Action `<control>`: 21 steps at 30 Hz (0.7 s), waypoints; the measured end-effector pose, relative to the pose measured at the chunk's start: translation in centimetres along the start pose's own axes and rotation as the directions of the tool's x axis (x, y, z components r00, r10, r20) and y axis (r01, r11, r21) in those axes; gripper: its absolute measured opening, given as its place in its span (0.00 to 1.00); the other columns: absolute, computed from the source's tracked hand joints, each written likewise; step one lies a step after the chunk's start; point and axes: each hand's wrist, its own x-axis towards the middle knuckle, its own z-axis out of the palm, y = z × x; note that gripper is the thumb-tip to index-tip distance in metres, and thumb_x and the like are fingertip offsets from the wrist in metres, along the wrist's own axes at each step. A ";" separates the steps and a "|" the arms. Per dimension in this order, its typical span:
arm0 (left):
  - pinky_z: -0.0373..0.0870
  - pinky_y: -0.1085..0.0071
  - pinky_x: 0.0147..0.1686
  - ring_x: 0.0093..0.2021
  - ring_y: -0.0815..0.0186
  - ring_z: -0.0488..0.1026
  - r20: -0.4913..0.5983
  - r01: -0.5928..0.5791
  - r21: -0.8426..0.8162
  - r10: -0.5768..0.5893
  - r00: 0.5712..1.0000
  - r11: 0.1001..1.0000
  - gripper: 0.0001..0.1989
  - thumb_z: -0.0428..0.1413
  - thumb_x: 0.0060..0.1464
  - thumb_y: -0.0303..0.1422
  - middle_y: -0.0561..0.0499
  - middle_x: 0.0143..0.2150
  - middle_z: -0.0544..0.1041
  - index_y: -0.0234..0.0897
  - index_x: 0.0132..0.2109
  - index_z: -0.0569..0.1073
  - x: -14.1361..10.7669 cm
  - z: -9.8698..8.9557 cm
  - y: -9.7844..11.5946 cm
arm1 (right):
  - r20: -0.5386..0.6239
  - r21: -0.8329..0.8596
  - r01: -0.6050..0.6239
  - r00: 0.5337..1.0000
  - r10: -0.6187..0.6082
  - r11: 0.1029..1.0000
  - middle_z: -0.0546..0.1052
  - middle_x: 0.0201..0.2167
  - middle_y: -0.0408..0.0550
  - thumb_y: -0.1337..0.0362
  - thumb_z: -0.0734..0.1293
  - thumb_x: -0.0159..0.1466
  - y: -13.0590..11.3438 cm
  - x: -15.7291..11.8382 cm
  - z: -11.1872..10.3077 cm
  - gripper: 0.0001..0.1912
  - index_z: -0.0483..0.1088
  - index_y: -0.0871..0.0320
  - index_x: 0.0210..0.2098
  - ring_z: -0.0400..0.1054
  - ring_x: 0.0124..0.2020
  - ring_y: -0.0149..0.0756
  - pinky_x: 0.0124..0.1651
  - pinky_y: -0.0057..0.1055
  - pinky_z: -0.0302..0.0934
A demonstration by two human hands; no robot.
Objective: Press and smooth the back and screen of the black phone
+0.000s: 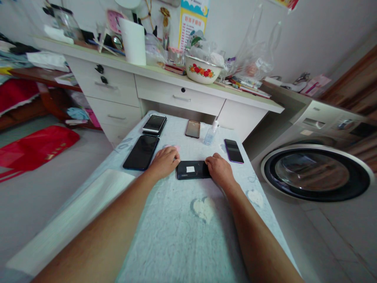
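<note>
A dark smartphone (pixel 196 175) lies face down on the cloth-covered table, its long side across my view, with a small white sticker (pixel 190 169) on its back. My right hand (pixel 219 169) is closed over its right end, thumb and fingers at the edge. At the upper left corner, my left hand (pixel 165 162) has curled fingers, with the thumb touching the phone; its fingertips are partly hidden. Something pale pink (pixel 177 147) shows just behind the left fingers. Left of that hand lies a larger black phone (pixel 141 152).
Stacked phones (pixel 154 123), a phone case (pixel 193 129), a clear spray bottle (pixel 210 133) and a purple-edged phone (pixel 233 150) stand or lie around the far half of the table. A folded white cloth (pixel 88 208) runs along the left. Beyond are a desk (pixel 165 92) and washing machine (pixel 318 157).
</note>
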 end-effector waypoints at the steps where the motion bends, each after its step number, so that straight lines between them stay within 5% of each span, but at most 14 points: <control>1: 0.59 0.58 0.58 0.60 0.58 0.61 0.000 -0.001 -0.002 0.001 1.000 1.000 0.04 0.49 0.55 0.31 0.47 0.53 0.70 0.40 0.36 0.68 0.0 0.0 0.0 | 0.000 0.000 -0.004 1.000 0.004 1.000 0.71 0.39 0.48 0.61 0.53 0.70 0.1 0.0 0.0 0.18 0.74 0.54 0.41 0.67 0.36 0.32 0.36 0.27 0.53; 21: 0.58 0.58 0.59 0.59 0.58 0.61 0.001 0.000 0.008 0.000 1.000 1.000 0.04 0.49 0.56 0.31 0.47 0.53 0.70 0.40 0.36 0.68 0.0 -0.1 0.1 | 0.025 0.039 -0.093 0.995 0.092 0.995 0.72 0.40 0.49 0.63 0.55 0.69 2.3 -0.1 -0.3 0.17 0.75 0.54 0.42 0.67 0.41 0.32 0.42 0.26 0.54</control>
